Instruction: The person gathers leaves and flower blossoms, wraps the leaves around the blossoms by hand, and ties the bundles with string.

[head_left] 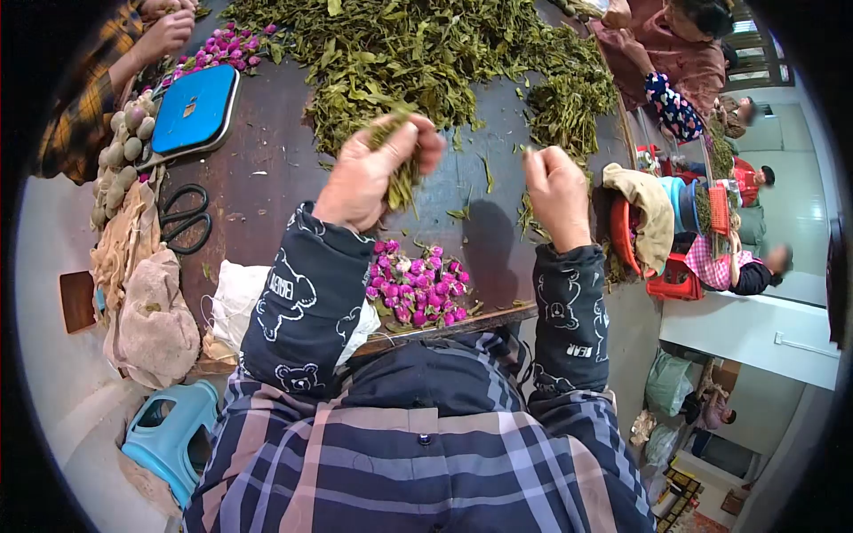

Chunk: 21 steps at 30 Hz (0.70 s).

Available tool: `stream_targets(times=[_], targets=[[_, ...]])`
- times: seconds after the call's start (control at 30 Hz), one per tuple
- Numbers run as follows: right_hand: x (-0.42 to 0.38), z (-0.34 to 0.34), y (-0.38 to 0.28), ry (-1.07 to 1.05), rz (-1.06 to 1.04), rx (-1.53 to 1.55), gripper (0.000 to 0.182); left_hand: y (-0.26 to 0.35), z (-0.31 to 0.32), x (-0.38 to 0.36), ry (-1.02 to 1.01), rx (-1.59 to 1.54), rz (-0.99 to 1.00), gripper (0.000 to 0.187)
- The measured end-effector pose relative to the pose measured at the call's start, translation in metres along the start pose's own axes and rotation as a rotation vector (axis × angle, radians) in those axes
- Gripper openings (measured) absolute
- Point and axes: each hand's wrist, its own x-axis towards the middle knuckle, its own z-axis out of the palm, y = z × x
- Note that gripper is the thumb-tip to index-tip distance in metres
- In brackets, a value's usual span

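Note:
My left hand [378,169] is closed around a bundle of green leaves [402,182], whose ends stick out below the fingers over the dark table [267,209]. To its right, my right hand [558,191] is raised with curled fingers beside the leaf pile; whatever is in that pinch is too small to make out. Beyond both hands lies a large heap of dried green leaves [400,58]. A small pile of magenta flower heads [418,284] sits near the table's front edge, between my forearms.
Black-handled scissors [185,218], a blue scale [194,108] and a white cloth [238,298] lie at left. A person's hand [169,34] is at upper left; another person [675,44] is at upper right. A cloth-covered red basin [622,231] stands at right.

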Motion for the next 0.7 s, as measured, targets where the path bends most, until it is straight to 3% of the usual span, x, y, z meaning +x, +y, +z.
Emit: stream_targets(times=[0.1, 0.2, 0.27, 0.43, 0.5, 0.53, 0.6, 0.63, 0.7], targets=[[-0.018, 0.03, 0.035, -0.042, -0.18, 0.086, 0.011, 0.005, -0.001, 0.0, 0.184, -0.248, 0.138, 0.02], [-0.034, 0.035, 0.033, -0.213, -0.205, 0.04, 0.015, -0.001, -0.002, 0.001, 0.201, -0.228, 0.151, 0.019], [-0.043, 0.045, 0.028, -0.106, -0.49, 0.13, 0.013, -0.005, -0.001, 0.002, 0.214, -0.208, 0.167, 0.019], [-0.044, 0.067, 0.031, -0.132, -0.499, -0.186, 0.009, -0.005, 0.006, 0.001, 0.23, -0.186, 0.154, 0.015], [-0.031, 0.062, 0.038, -0.126, -0.449, 0.374, 0.006, -0.003, 0.007, 0.001, 0.249, -0.175, 0.182, 0.015], [-0.025, 0.051, 0.041, -0.128, -0.448, 0.374, 0.006, -0.002, 0.007, 0.001, 0.271, -0.162, 0.206, 0.015], [-0.011, 0.023, 0.045, -0.523, 0.098, 0.754, 0.005, 0.001, 0.008, 0.0, 0.309, -0.134, 0.256, 0.015], [-0.006, 0.024, 0.05, -0.521, 0.098, 0.755, 0.005, 0.001, 0.005, 0.001, 0.308, -0.133, 0.256, 0.015], [0.003, 0.034, 0.062, -0.312, -0.092, 0.35, 0.005, 0.002, -0.005, 0.005, 0.339, -0.224, 0.317, 0.015]])
